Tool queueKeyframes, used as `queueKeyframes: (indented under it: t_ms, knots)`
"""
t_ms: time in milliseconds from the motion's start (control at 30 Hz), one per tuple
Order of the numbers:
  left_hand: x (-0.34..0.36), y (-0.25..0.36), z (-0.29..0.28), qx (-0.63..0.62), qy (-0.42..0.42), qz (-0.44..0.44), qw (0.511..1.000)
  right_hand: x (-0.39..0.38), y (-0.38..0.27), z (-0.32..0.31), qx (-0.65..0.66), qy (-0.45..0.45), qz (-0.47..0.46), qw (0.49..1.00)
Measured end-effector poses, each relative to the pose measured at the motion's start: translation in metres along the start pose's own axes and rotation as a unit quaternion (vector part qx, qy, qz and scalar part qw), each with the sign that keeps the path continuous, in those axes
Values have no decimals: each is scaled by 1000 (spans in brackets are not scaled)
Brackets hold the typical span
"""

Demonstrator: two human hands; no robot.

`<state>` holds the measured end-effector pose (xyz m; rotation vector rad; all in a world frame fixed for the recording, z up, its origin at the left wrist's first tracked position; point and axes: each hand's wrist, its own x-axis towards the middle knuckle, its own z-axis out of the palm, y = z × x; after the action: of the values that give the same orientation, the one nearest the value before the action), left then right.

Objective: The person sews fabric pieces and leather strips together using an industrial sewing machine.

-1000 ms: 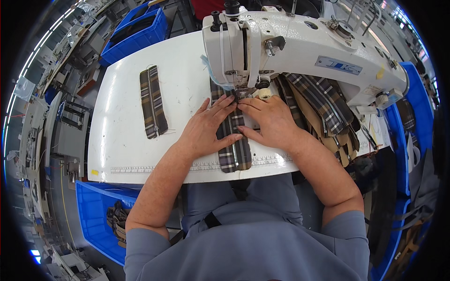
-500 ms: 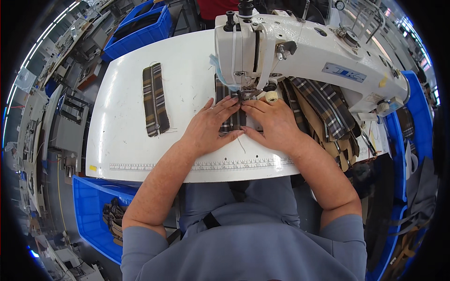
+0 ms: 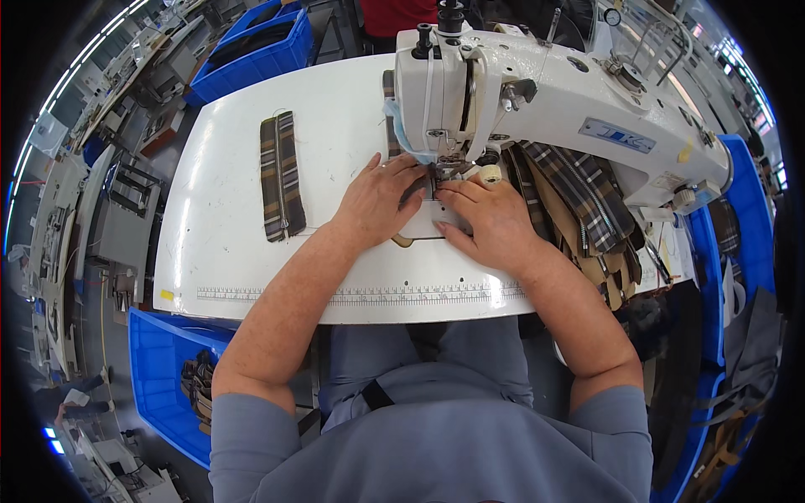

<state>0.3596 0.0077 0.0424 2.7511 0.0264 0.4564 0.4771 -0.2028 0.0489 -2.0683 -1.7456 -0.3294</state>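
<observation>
My left hand [image 3: 381, 201] lies on the end of a plaid zipper strip [image 3: 390, 126] at the sewing machine's presser foot [image 3: 444, 172], fingers stretched over it. The strip reaches behind the white machine head, which hides part of it. My right hand [image 3: 482, 214] rests just right of the foot, fingers apart and fingertips on the plate. A second plaid strip with a zipper [image 3: 280, 176] lies to the left on the white worktop [image 3: 218, 210]. A pile of plaid zipper pieces with tan backing [image 3: 579, 201] sits right of my right hand, under the machine's arm.
Blue bins stand at the back left [image 3: 243, 75], below the table's left end [image 3: 168, 394] and along the right side [image 3: 738, 176]. A printed ruler [image 3: 360, 293] runs along the front edge. A person in red [image 3: 394, 17] is behind the table; other workbenches line the left.
The strip under my hands has moved away from me, so more shows behind the machine and its near end is at the foot. My left hand has moved slightly forward along with it.
</observation>
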Motion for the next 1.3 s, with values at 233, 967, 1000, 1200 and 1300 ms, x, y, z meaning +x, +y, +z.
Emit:
queueKeyframes:
  t_ms: [233, 967, 1000, 1200, 1300]
  knots:
    - [2, 1, 4, 42, 74, 8, 996, 1, 4, 3, 14, 29, -21, 999]
    - [-150, 69, -68, -72, -76, -2, 995, -1, 4, 3, 36, 70, -26, 997]
    - [-140, 70, -63, -73, -76, 0, 994, -1, 3, 2, 42, 71, -27, 996]
    - [-70, 44, -28, -305, -146, -55, 939, -1, 2, -1, 96, 22, -71, 993]
    - [-52, 30, -18, -195, -56, 2, 979, 0, -1, -5, 70, 22, -68, 995]
